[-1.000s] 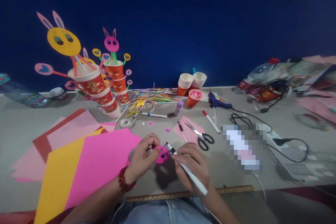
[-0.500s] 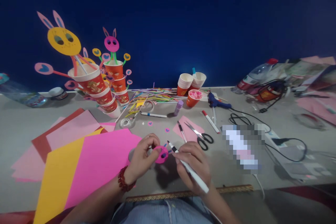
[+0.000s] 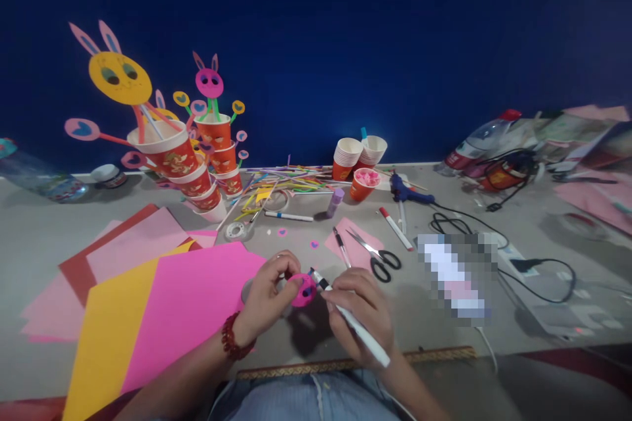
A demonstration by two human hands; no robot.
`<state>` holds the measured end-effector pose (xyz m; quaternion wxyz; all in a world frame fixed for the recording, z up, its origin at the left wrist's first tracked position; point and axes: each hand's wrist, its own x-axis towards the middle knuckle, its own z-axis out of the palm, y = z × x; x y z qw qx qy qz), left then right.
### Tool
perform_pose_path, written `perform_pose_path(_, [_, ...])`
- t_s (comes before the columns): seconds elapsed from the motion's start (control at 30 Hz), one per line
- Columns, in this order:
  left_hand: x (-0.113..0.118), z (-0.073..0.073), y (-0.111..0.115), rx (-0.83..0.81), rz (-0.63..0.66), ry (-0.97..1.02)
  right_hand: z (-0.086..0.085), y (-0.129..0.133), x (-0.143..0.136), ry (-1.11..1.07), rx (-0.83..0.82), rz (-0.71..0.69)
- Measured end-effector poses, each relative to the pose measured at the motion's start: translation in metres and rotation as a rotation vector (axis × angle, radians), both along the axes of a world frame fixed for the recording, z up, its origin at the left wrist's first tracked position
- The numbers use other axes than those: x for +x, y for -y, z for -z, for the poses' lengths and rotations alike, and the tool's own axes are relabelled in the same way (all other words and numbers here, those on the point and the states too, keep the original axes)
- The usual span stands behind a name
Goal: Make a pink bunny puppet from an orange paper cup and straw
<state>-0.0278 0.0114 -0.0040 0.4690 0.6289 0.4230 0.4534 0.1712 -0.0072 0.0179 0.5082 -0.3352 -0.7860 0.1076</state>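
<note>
My left hand (image 3: pixel 270 289) pinches a small pink paper rabbit face (image 3: pixel 303 292) with dark eyes, held above the table. In my right hand (image 3: pixel 363 309) is a white marker (image 3: pixel 364 337), gripped like a pen. Its dark tip meets or nearly meets the upper right edge of the rabbit face, by the ears; contact cannot be made out. Beyond my right hand lie black-handled scissors (image 3: pixel 378 256) and a pen (image 3: pixel 342 247) on a pink paper piece (image 3: pixel 363 237). Two tiny heart cutouts (image 3: pixel 315 245) rest farther back.
Coloured paper sheets (image 3: pixel 192 316) spread at left. Rabbit figures on stacked red cups (image 3: pixel 170 161) stand behind them. Colourful sticks (image 3: pixel 291 177), a glue stick (image 3: pixel 335 202), paper cups (image 3: pixel 348 154) and a blue glue gun (image 3: pixel 412 193) line the back. A power strip (image 3: pixel 543 296) with cables is at right.
My right hand has shifted the marker slightly left, bringing its tip over the ears of the rabbit face. My left hand stays nearly still.
</note>
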Motion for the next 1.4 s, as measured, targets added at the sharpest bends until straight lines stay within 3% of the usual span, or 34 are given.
perform_pose_path(0.2, [0.0,0.0,0.001,0.003,0.007,-0.002,-0.001,-0.002,0.001,-0.006,-0.006,0.039])
perform_pose_path(0.57, [0.0,0.001,0.0,0.037,0.0,-0.016,-0.002,0.003,0.001,-0.091,-0.061,-0.021])
perform_pose_path(0.73, [0.002,-0.003,0.005,0.195,0.06,-0.179,0.007,-0.006,0.017,-0.38,-0.333,0.041])
perform_pose_path(0.87, [0.005,-0.005,0.008,0.386,0.211,-0.447,0.006,-0.018,0.02,-0.592,-0.569,-0.105])
perform_pose_path(1.0, [0.007,-0.002,0.008,0.549,0.264,-0.642,-0.006,-0.024,0.014,-0.5,-0.704,-0.241])
perform_pose_path(1.17, [0.008,0.001,0.007,0.602,0.297,-0.714,-0.016,-0.025,0.012,-0.321,-0.682,-0.244])
perform_pose_path(1.27, [0.008,0.002,0.007,0.612,0.341,-0.667,-0.015,-0.024,0.011,-0.236,-0.691,-0.253])
perform_pose_path(1.4, [0.008,0.003,0.009,0.59,0.384,-0.581,-0.003,-0.022,0.005,-0.263,-0.83,-0.328])
